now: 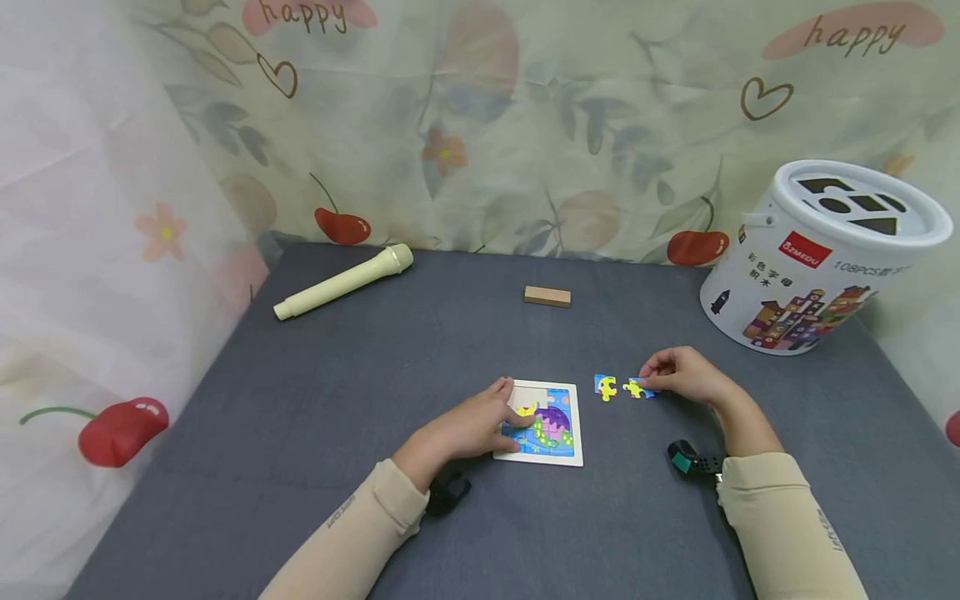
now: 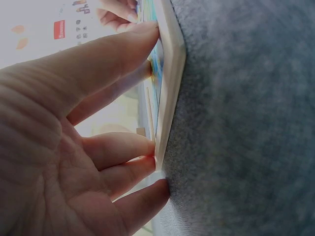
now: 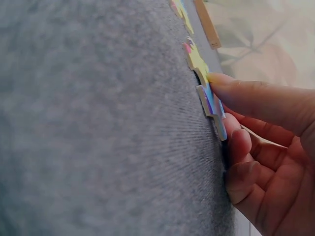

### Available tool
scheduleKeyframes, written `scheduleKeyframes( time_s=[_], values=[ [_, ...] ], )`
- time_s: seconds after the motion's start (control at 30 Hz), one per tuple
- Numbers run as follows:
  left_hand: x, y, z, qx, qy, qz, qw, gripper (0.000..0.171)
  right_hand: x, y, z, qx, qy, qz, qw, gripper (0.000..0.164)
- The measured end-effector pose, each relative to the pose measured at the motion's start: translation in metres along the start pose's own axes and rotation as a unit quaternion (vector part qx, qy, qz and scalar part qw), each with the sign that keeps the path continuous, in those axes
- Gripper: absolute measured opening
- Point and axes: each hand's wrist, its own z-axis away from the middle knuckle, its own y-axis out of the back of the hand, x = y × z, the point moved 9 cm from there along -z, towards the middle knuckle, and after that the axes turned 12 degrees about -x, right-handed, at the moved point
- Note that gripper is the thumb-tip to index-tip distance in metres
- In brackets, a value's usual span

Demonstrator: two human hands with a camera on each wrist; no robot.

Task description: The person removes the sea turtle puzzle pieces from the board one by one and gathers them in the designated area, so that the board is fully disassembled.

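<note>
A white-framed jigsaw puzzle point(image 1: 557, 459) lies on the dark table, its picture partly filled in and bare wood at its upper left. My left hand point(image 1: 474, 422) rests across its left side with fingers spread. Thumb and fingertips touch the frame's edge point(image 2: 172, 64) in the left wrist view. To the right, my right hand point(image 1: 686, 375) pinches a yellow and blue puzzle piece point(image 1: 638, 388) between thumb and fingers. In the right wrist view the thumb lies on top of that piece point(image 3: 203, 73), close over the table. A second puzzle piece point(image 1: 605, 387) lies just left of it.
Behind the puzzle lies a small wooden block point(image 1: 547, 297). A cream microphone-shaped stick point(image 1: 343, 282) is at the back left. A white bucket point(image 1: 817, 258) with shaped holes in its lid stands at the back right. Patterned cloth point(image 1: 480, 125) hangs behind the table.
</note>
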Motion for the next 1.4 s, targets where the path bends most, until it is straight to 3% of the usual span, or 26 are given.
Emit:
scheduleKeyframes(
  time_s=[0.87,1.07,1.27,1.4],
  values=[
    [0.002,0.002,0.002,0.002,0.001,-0.005,1.0000,0.045,-0.007,0.002,0.003,0.018,0.002,-0.004,1.000,0.028],
    [0.011,0.003,0.000,0.001,-0.013,-0.035,0.9993,0.045,-0.018,0.006,0.001,0.062,0.009,0.022,0.998,0.027],
    [0.022,0.002,-0.003,0.000,-0.028,-0.087,0.9958,0.047,-0.038,-0.008,-0.014,0.040,0.009,0.020,0.999,0.028],
    [0.026,0.002,-0.007,0.001,-0.024,-0.098,0.9949,0.046,-0.052,-0.018,-0.028,0.023,0.032,0.020,0.999,0.024]
  ],
)
